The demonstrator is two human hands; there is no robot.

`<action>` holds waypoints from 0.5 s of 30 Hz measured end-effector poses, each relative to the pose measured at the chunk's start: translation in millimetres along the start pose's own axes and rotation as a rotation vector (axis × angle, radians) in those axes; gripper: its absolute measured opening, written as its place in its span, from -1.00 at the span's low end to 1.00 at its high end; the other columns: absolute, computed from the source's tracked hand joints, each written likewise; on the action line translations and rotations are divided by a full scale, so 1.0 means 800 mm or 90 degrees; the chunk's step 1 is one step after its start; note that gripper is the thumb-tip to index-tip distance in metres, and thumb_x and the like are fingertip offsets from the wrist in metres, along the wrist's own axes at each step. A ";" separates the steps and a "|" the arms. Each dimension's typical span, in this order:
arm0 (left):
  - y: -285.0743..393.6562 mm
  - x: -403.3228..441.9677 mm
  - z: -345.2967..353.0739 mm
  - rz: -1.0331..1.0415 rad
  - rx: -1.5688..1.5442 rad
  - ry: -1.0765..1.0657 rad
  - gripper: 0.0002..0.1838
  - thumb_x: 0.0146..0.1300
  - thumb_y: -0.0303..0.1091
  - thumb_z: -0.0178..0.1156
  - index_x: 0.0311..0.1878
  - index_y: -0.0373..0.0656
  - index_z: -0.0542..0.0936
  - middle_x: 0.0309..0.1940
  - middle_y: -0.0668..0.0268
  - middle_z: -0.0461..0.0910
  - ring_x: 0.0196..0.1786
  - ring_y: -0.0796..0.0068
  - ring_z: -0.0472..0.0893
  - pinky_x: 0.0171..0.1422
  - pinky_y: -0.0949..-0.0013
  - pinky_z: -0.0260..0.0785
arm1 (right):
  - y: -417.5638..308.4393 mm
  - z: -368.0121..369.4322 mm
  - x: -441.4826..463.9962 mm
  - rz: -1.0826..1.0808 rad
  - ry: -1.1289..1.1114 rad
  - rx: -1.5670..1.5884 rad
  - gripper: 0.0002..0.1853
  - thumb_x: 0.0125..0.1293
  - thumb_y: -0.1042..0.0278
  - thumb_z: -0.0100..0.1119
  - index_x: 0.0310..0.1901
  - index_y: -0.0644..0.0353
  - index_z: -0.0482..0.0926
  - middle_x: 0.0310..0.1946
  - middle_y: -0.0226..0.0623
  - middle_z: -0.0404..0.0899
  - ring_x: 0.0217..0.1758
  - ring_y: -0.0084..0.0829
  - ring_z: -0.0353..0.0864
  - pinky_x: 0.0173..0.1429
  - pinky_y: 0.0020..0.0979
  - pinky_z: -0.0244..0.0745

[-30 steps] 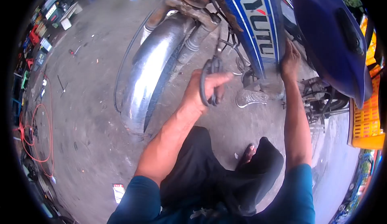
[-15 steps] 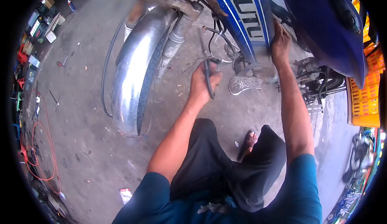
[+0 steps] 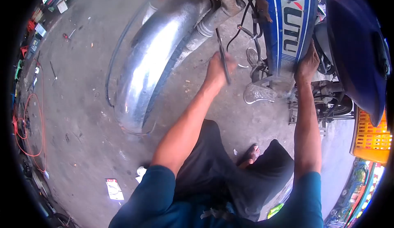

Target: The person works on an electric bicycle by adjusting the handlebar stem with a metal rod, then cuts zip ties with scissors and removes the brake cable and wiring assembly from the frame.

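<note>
My left hand [image 3: 217, 70] is closed around a slim dark rod-like tool [image 3: 223, 55], held upright in the air between the front wheel and the foot-rest bracket. Its exact kind is not clear, and the fingertips are blurred. To the right, my right hand [image 3: 308, 67] is wrapped around the lower edge of a blue-and-white lettered motorcycle side panel [image 3: 292, 22]; part of its fingers is hidden behind the panel. A shiny metal front mudguard [image 3: 154, 55] covers the wheel on the left. Dark cables [image 3: 246, 27] hang between the fork and the panel.
A patterned metal plate [image 3: 259, 93] sits below the panel. At the right are a dark blue tank-like part [image 3: 357, 51] and a yellow crate [image 3: 371, 139]. An orange hose [image 3: 28, 121] lies coiled on the left floor, near a screwdriver [image 3: 69, 35].
The view has shifted, so the motorcycle appears farther right and nearer. My left hand, holding the tool, has risen slightly toward the cables. My right hand stays on the panel's edge.
</note>
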State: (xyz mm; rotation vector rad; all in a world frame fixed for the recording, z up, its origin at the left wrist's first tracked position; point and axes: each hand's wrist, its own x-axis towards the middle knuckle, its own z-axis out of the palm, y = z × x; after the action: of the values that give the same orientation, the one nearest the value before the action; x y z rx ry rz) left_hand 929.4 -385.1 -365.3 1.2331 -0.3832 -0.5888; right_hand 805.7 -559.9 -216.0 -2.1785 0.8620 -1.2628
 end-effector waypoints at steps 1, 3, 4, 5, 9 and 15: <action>-0.004 0.017 0.009 -0.012 -0.075 0.009 -0.70 0.01 -0.45 0.29 -0.16 -0.19 0.47 -0.41 0.39 0.51 -0.39 0.60 0.50 -0.36 0.45 0.34 | 0.009 -0.005 0.001 -0.042 -0.039 -0.044 -0.54 0.46 0.32 -0.30 0.24 0.45 0.35 0.09 0.05 0.53 0.15 -0.15 0.54 0.26 -0.32 0.33; -0.007 0.053 0.031 -0.021 -0.227 0.026 -0.68 0.00 -0.46 0.29 -0.14 -0.18 0.46 -0.38 0.38 0.52 -0.37 0.58 0.50 -0.33 0.44 0.34 | 0.034 -0.011 0.005 -0.173 -0.023 -0.153 -0.55 0.45 0.33 -0.28 0.23 0.45 0.35 0.08 0.08 0.52 0.14 -0.10 0.54 0.26 -0.29 0.34; -0.013 0.066 0.046 0.043 -0.187 0.052 -0.68 0.02 -0.46 0.30 -0.13 -0.16 0.46 -0.37 0.39 0.52 -0.35 0.58 0.50 -0.31 0.45 0.34 | 0.046 -0.010 0.010 -0.246 -0.012 -0.201 -0.55 0.44 0.33 -0.28 0.23 0.45 0.35 0.08 0.09 0.52 0.13 -0.08 0.53 0.25 -0.27 0.34; -0.008 0.074 0.064 0.048 -0.277 0.037 -0.69 0.03 -0.45 0.30 -0.13 -0.15 0.47 -0.37 0.39 0.52 -0.36 0.58 0.50 -0.31 0.45 0.34 | 0.057 -0.013 0.015 -0.326 -0.009 -0.253 -0.54 0.43 0.33 -0.27 0.24 0.44 0.35 0.08 0.09 0.53 0.13 -0.07 0.54 0.24 -0.26 0.34; 0.050 0.087 0.077 -0.028 -0.651 -0.085 -0.80 0.11 -0.39 0.30 -0.18 -0.13 0.56 -0.36 0.36 0.58 -0.33 0.48 0.58 -0.20 0.44 0.42 | 0.050 -0.005 0.010 -0.251 0.012 -0.137 -0.60 0.45 0.35 -0.23 0.17 0.38 0.44 0.03 0.02 0.56 0.10 -0.14 0.55 0.23 -0.29 0.35; 0.051 0.120 0.097 0.019 -0.794 -0.211 -0.80 0.15 -0.37 0.26 -0.14 -0.10 0.57 -0.35 0.37 0.60 -0.25 0.49 0.59 -0.10 0.38 0.43 | 0.069 -0.011 0.017 -0.316 0.011 -0.237 -0.54 0.43 0.30 -0.27 0.19 0.45 0.39 0.08 0.06 0.53 0.13 -0.09 0.54 0.24 -0.26 0.34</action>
State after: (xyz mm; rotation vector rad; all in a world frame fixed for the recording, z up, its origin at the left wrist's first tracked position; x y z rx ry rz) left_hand 969.9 -494.1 -306.8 -0.0684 -0.2237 -0.8140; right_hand 787.3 -608.8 -241.0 -2.8060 0.6168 -1.4326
